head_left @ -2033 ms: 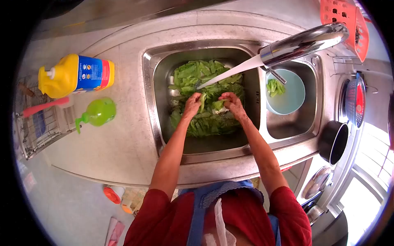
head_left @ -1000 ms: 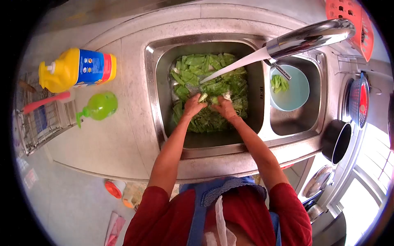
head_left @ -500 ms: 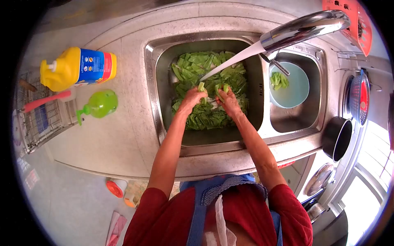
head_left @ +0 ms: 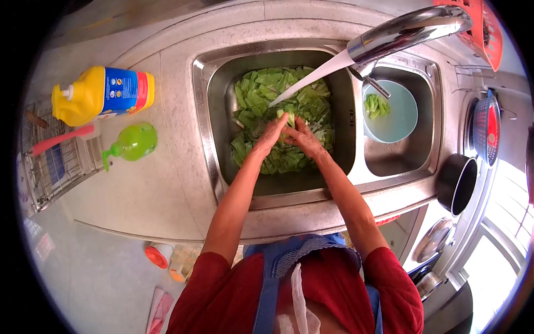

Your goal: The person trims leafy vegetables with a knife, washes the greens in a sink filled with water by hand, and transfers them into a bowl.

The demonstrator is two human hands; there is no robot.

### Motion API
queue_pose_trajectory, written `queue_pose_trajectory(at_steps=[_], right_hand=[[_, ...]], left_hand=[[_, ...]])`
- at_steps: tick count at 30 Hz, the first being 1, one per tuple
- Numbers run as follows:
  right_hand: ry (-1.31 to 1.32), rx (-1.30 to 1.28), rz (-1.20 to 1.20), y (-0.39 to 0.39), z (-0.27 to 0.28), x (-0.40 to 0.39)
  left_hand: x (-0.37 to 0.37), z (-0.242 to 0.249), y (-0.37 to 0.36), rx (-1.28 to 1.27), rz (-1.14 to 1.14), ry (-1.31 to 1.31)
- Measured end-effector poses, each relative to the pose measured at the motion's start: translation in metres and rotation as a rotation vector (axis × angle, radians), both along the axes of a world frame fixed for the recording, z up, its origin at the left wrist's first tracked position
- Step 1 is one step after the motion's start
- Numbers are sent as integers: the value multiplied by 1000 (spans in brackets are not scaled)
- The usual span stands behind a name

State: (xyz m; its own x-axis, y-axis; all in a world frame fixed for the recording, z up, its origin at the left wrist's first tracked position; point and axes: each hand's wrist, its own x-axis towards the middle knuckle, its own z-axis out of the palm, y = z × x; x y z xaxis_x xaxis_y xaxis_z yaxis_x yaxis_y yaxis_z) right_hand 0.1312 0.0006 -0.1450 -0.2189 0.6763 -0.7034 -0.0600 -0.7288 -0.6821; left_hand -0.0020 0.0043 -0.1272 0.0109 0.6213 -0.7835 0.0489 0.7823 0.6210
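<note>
My left hand (head_left: 270, 134) and my right hand (head_left: 305, 139) meet over the large sink basin (head_left: 219, 92). Between them is a small bunch of pale green leafy stems (head_left: 289, 118), gripped from both sides and partly hidden by my fingers. Cut leafy greens (head_left: 258, 92) fill the water below. A white stream of water (head_left: 317, 82) pours from the chrome faucet (head_left: 411, 34) into the greens, just beyond my hands. In the small basin to the right, a light-blue bowl (head_left: 405, 125) holds water and a few greens (head_left: 376, 105).
On the left counter stand a yellow jug (head_left: 80, 97) with a blue label and a green pump bottle (head_left: 136, 141). A wire rack (head_left: 72, 172) is at far left. To the right are a black pot (head_left: 457, 183), a colander (head_left: 487, 131) and a red-orange basket (head_left: 483, 39).
My hands have come together; half a second ago they were apart, each with a piece of greens. Now the pieces are between both hands. The view has shifted slightly.
</note>
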Motion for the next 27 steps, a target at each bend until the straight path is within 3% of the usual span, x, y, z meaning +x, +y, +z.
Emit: queue_pose_trajectory(at_steps=[1, 2, 4, 5, 7, 9, 10, 12, 13, 15, 19, 21, 22, 25, 26, 27], right_hand=[[-77, 23, 86, -4, -4, 2], [-77, 23, 86, -4, -2, 5], [68, -55, -33, -4, 11, 13], [75, -28, -28, 1, 35, 16], [-6, 185, 49, 6, 74, 36], [-72, 371, -78, 9, 119, 59], [-126, 348, -125, 13, 147, 74], [-189, 499, -297, 19, 171, 113], [-277, 536, -353, 24, 174, 135], [-549, 616, -371, 36, 190, 157], [-695, 621, -234, 51, 144, 216], [-1535, 1120, 60, 45, 156, 197], [-1162, 869, -26, 40, 162, 183], [-714, 539, 329, 20, 153, 116], [-908, 896, 540, 10, 105, 105], [-1044, 930, 764, 3, 55, 95]], left_hand=[[1, -2, -3, 39, -186, 17], [-2, 4, -1, 39, -186, 17], [-13, 38, 11, 106, -551, -215], [-17, 70, 22, 121, -597, -226], [-30, 44, 31, 232, -510, -64], [-36, 42, 53, 276, -572, 210], [-36, 30, 54, 279, -568, 207], [-30, -7, 50, 530, -708, 980], [-21, -12, 51, 341, -799, 801], [14, -10, 23, 449, -863, 793], [47, -4, -34, 576, -1247, 706], [44, -20, -45, 556, -1297, 770], [41, -30, -51, 533, -1350, 832], [19, -29, -55, 553, -1195, 783], [11, -31, -57, 554, -1200, 785], [3, -34, -61, 573, -1215, 807]])
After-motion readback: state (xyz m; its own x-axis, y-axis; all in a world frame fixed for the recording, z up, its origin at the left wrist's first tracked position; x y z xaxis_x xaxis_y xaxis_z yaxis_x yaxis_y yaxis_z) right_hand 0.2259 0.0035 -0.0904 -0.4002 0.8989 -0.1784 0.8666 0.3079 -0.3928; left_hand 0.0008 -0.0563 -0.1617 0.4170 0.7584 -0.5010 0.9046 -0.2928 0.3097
